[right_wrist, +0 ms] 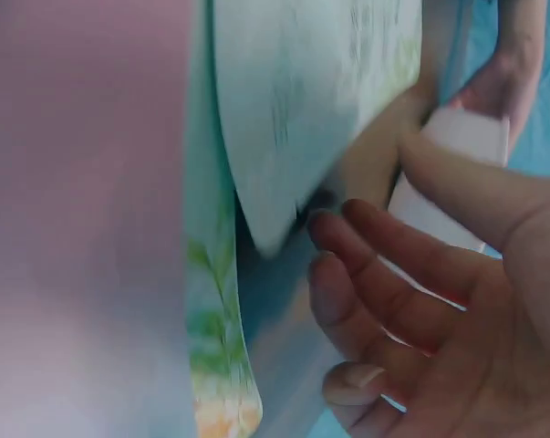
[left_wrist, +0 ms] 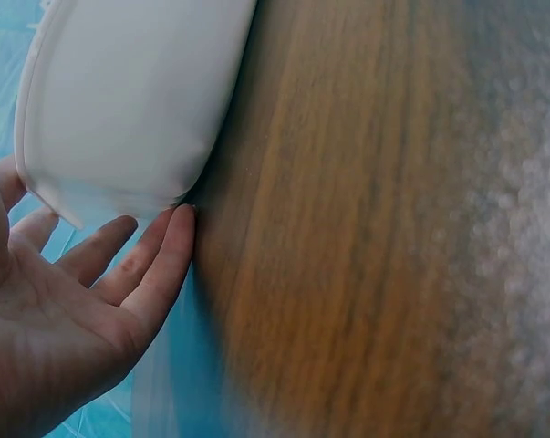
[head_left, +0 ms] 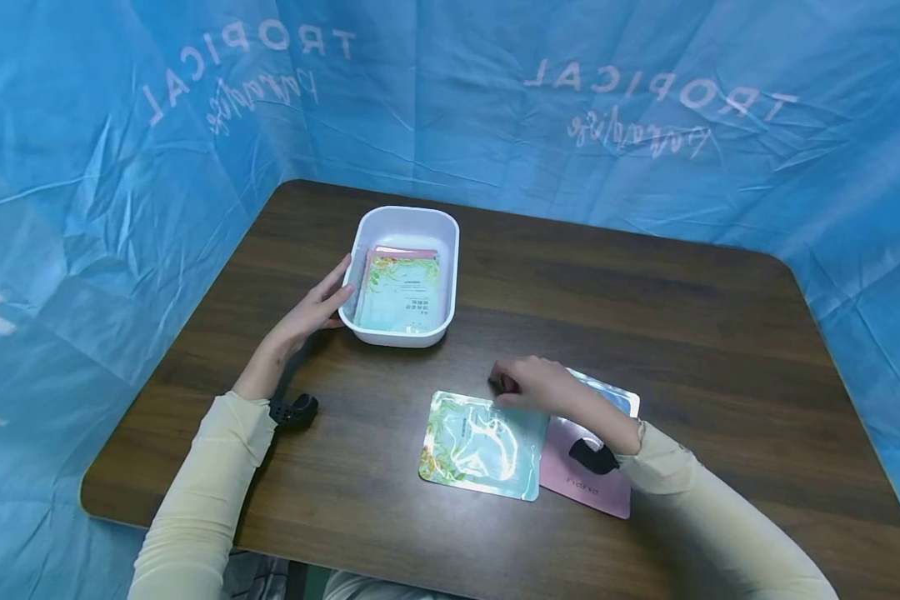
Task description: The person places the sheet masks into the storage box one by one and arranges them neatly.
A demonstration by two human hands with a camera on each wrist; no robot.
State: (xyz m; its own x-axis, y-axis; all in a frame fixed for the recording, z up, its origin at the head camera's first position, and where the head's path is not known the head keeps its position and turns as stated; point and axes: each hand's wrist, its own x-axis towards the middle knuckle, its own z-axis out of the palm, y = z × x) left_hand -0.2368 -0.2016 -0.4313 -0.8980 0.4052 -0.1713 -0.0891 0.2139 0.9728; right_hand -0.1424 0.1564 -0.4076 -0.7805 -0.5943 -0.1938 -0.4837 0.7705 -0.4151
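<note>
My left hand (head_left: 317, 307) rests against the near left side of a white plastic bin (head_left: 452, 275), its fingers fairly straight along the outside wall. Inside the bin lie a green floral sheet mask packet (head_left: 401, 292) and a pink one partly beneath it. My right hand (head_left: 543, 385) hovers at the upper right corner of another green floral packet (head_left: 465, 437), fingers loosely bent. In the right wrist view, a gap shows between those fingers (right_wrist: 334, 292) and the packet edges. Under the right forearm lie a pink packet (head_left: 585, 487) and a blue-topped packet (head_left: 622, 398), both partly hidden.
The brown wooden table (head_left: 645, 308) has rounded corners. Blue curtains (head_left: 465, 108) with mirrored white lettering hang close behind it and along its sides. Black straps with dark devices (head_left: 294, 411) sit on both wrists.
</note>
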